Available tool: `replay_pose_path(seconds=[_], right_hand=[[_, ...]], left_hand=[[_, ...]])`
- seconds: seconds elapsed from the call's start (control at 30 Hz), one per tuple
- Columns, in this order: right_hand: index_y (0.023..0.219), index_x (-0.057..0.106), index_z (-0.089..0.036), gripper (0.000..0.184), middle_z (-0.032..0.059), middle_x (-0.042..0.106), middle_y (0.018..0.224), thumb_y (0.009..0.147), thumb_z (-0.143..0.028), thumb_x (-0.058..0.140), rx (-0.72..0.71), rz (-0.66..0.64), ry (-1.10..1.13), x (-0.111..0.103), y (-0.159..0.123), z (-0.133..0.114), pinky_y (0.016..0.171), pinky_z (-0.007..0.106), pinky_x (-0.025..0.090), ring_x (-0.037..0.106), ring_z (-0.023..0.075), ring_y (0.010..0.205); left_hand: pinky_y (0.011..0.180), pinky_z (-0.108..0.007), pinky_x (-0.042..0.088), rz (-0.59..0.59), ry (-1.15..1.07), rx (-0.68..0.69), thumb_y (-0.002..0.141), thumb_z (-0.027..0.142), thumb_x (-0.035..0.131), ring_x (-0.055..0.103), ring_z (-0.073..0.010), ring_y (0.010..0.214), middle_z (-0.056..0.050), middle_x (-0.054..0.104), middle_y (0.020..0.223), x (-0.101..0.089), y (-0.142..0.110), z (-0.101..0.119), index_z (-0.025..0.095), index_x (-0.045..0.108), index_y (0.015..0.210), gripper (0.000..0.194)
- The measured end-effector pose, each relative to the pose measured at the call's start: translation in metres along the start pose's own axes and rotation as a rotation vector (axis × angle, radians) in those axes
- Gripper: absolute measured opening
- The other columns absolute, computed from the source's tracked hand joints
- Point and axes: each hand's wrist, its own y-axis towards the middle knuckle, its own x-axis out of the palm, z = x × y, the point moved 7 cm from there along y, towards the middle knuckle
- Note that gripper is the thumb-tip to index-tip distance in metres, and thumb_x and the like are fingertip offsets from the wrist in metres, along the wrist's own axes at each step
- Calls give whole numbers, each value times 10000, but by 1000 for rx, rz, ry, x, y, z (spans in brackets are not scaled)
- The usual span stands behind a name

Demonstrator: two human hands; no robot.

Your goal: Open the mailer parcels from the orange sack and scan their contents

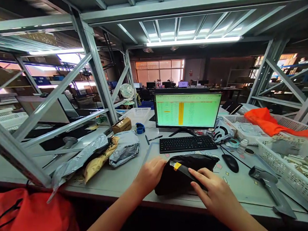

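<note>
Head view, black parcel (188, 171) between left hand (149, 176), right hand (212, 191)

Frame: grey steel shelving uprights (97, 73) are crossing overhead and at both sides.
Light: a long white fluorescent tube (193, 41) is glowing under the upper shelf.
Windows: orange-tinted panes (158, 70) are showing at the far wall.
Desk: a pale grey worktop (120, 177) is stretching across.
Fan: a small white desk fan (127, 91) is standing behind.
</note>
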Motion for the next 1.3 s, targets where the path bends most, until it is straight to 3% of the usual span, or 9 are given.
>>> replay_pose_path(seconds=[0.13, 0.33, 0.57, 0.7, 0.8, 0.9, 1.07, 1.17, 1.3], right_hand=[[1361, 626, -338, 409, 90, 689, 1088, 1005, -460, 465, 2, 31, -104, -21, 1, 31, 737, 349, 595, 684, 230, 881], [1246, 708, -373, 480, 60, 727, 1085, 921, -652, 493, 367, 73, -153, -61, -25, 165, 693, 354, 569, 698, 268, 921], [1201, 733, -207, 633, 85, 750, 909, 852, -689, 519, 755, 344, 354, -12, -101, 235, 624, 339, 521, 653, 245, 727], [1118, 768, -201, 586, 141, 744, 978, 786, -626, 539, 874, 169, -19, 24, -115, 269, 752, 440, 536, 675, 325, 851], [1041, 768, -187, 496, 176, 716, 1051, 827, -534, 484, 785, 162, -231, 30, -93, 244, 870, 545, 508, 650, 374, 998], [1096, 714, -174, 400, 169, 670, 1176, 932, -446, 472, 361, 388, -103, 13, -48, 154, 975, 532, 483, 613, 330, 1115], [1263, 594, -195, 290, 114, 636, 1262, 981, -243, 547, -141, 253, 10, 12, 15, 14, 1041, 458, 398, 487, 286, 1296], [933, 621, -195, 98, 61, 681, 987, 983, -187, 538, -183, 277, 15, 12, 26, -8, 927, 429, 364, 552, 272, 1139], [717, 478, -192, 259, 6, 585, 734, 975, -171, 499, -284, 183, 61, 16, 0, -12, 771, 386, 309, 548, 198, 824]], left_hand=[[591, -262, 425, 45, -2, 70, 992, 86, 404, 538, -149, 619, 0, 585, 704, -7, -12, 9, 195, 557, 917, 203], [612, -266, 436, -19, -151, -119, 1010, 161, 406, 589, -152, 638, 1, 625, 715, -3, -14, -10, 214, 548, 874, 203], [673, -319, 415, -379, -60, -399, 957, 191, 410, 654, -204, 744, -25, 696, 800, 2, 17, -17, 218, 595, 870, 207], [744, -353, 440, -475, 31, -338, 972, 435, 475, 680, -268, 883, -77, 742, 966, 7, 44, -10, 206, 659, 1012, 296], [687, -318, 413, -602, -45, -297, 966, 434, 481, 667, -247, 840, -81, 738, 911, 25, 62, -13, 195, 674, 874, 321], [604, -277, 344, -706, -355, -277, 967, 357, 436, 567, -166, 678, -14, 637, 707, 44, 71, -11, 191, 584, 694, 352], [563, -264, 274, -790, -686, -284, 954, 432, 428, 356, -116, 585, 51, 366, 583, 57, 61, 11, 196, 396, 617, 412], [575, -267, 273, -717, -616, -315, 968, 425, 396, 369, -121, 595, 42, 391, 593, 55, 55, 12, 195, 390, 609, 426], [643, -298, 313, -538, -122, -350, 1003, 382, 330, 535, -183, 689, -34, 612, 716, 38, 50, -34, 194, 536, 712, 403]])
